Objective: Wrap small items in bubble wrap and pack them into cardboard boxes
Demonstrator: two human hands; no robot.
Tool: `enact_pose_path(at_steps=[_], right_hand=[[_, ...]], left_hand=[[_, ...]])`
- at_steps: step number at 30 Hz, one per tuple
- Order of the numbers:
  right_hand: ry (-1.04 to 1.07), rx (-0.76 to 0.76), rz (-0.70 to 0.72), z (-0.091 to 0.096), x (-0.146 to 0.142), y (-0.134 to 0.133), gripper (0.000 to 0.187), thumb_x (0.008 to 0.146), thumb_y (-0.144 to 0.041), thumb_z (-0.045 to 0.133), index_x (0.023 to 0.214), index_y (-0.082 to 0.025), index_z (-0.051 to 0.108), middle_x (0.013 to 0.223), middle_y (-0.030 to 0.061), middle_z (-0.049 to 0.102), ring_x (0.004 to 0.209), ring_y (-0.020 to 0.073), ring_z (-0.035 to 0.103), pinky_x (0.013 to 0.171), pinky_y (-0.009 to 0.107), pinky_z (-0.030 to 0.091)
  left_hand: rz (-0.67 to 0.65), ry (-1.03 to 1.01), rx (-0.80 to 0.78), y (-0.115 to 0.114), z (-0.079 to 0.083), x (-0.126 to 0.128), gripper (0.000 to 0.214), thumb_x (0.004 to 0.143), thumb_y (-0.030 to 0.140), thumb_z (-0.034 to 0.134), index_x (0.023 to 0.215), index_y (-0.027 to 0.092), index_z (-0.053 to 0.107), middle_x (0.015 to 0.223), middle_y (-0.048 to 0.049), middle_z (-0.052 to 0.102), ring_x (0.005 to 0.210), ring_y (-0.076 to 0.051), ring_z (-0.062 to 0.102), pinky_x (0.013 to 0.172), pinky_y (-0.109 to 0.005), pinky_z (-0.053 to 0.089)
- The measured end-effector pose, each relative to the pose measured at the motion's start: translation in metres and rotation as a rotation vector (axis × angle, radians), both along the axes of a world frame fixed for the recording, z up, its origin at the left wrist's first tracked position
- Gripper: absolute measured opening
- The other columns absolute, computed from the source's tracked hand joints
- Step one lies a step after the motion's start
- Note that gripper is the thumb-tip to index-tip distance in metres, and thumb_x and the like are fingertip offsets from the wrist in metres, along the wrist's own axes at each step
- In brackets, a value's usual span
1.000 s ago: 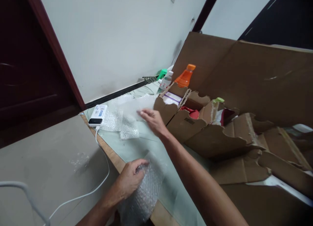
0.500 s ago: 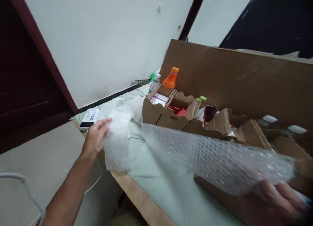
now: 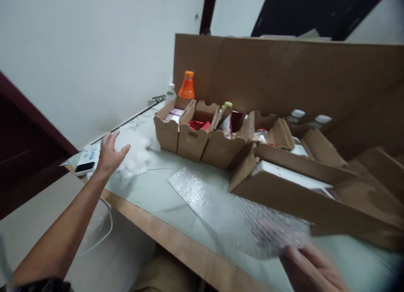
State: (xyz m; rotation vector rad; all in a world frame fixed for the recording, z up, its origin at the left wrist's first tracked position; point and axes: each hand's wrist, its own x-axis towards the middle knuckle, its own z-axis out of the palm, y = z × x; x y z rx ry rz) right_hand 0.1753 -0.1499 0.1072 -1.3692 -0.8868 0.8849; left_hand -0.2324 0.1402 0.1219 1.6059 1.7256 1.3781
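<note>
A strip of clear bubble wrap (image 3: 221, 208) stretches from the middle of the table toward the lower right. Its near end is pinched in my right hand (image 3: 311, 264), which is somewhat blurred. My left hand (image 3: 110, 153) hovers at the left with fingers spread and nothing in it. Beneath and beside that hand lies a second heap of bubble wrap (image 3: 135, 147) on the pale green cloth (image 3: 151, 187). Left of the same hand sits a white box with a dark phone-like item (image 3: 84, 167) on its near end.
Several cardboard bins (image 3: 192, 140) with packets and small boxes stand along the back. A long cardboard box (image 3: 293, 195) lies in front of them at the right. Behind rise an orange bottle (image 3: 187, 86) and a tall cardboard panel (image 3: 268, 73). The wooden table edge (image 3: 164, 229) runs diagonally.
My left hand has let go of the bubble wrap heap and opened. The strip has come down from in front of the bins toward the table, still held by my right hand. The view has turned right.
</note>
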Motion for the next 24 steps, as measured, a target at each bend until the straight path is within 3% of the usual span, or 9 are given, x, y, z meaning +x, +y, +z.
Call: enact_pose_path(at_steps=[4,6,8,11,13,18,24], right_hand=[[0.009,0.01,-0.016,0.019,-0.008,0.002,0.039,0.072,-0.059,0.077,0.095,-0.028,0.08,0.095,0.0135,0.078,0.093,0.0355,0.073,0.081,0.049,0.059],[0.019,0.001,-0.064,0.02,-0.005,-0.004,0.042,0.07,-0.061,0.078,0.093,-0.026,0.079,0.091,0.0131,0.078,0.087,0.0329,0.073,0.078,0.046,0.059],[0.037,-0.019,-0.144,0.017,0.003,-0.017,0.039,0.069,-0.06,0.08,0.088,-0.025,0.078,0.088,0.0116,0.077,0.078,0.0288,0.072,0.072,0.042,0.06],[0.087,-0.068,-0.285,0.005,0.018,-0.045,0.036,0.067,-0.056,0.084,0.08,-0.023,0.075,0.081,0.009,0.075,0.067,0.022,0.068,0.06,0.033,0.058],[0.126,-0.105,-0.357,-0.005,0.027,-0.064,0.04,0.066,-0.056,0.084,0.086,-0.022,0.075,0.081,0.008,0.075,0.065,0.0202,0.066,0.056,0.029,0.056],[0.071,-0.237,-0.432,-0.029,0.042,-0.088,0.07,0.068,-0.055,0.084,0.124,-0.02,0.063,0.081,0.0045,0.073,0.073,0.022,0.07,0.066,0.032,0.057],[-0.256,-0.196,-0.39,-0.044,0.056,-0.09,0.062,0.081,-0.052,0.073,0.129,-0.015,0.058,0.068,-0.0029,0.061,0.059,0.015,0.058,0.053,0.025,0.046]], left_hand=[[-0.553,0.403,0.094,-0.08,-0.022,0.061,0.054,0.083,0.039,0.064,0.134,0.024,0.057,0.155,-0.011,0.045,0.142,-0.033,0.041,0.118,-0.054,0.031],[-0.707,0.473,0.079,-0.102,-0.03,0.089,0.049,0.088,0.036,0.058,0.135,0.023,0.057,0.154,-0.0115,0.047,0.142,-0.032,0.042,0.115,-0.053,0.036],[-0.72,0.552,0.01,-0.104,-0.038,0.112,0.047,0.088,0.033,0.056,0.134,0.022,0.058,0.15,-0.0122,0.051,0.14,-0.031,0.044,0.114,-0.05,0.038],[-0.642,0.659,-0.104,-0.089,-0.047,0.134,0.05,0.086,0.032,0.056,0.133,0.015,0.059,0.135,-0.0176,0.062,0.126,-0.034,0.055,0.108,-0.05,0.041],[-0.629,0.697,-0.146,-0.082,-0.051,0.144,0.052,0.085,0.034,0.058,0.13,0.009,0.06,0.118,-0.0207,0.068,0.114,-0.037,0.06,0.101,-0.051,0.044],[-0.681,0.741,-0.235,-0.096,-0.057,0.162,0.043,0.083,0.031,0.056,0.124,0.018,0.064,0.089,-0.0083,0.072,0.089,-0.028,0.066,0.081,-0.036,0.047],[-0.71,0.672,-0.319,-0.119,-0.056,0.163,0.052,0.08,0.028,0.049,0.129,0.016,0.06,0.07,0.0012,0.067,0.066,-0.02,0.063,0.066,-0.028,0.045]])
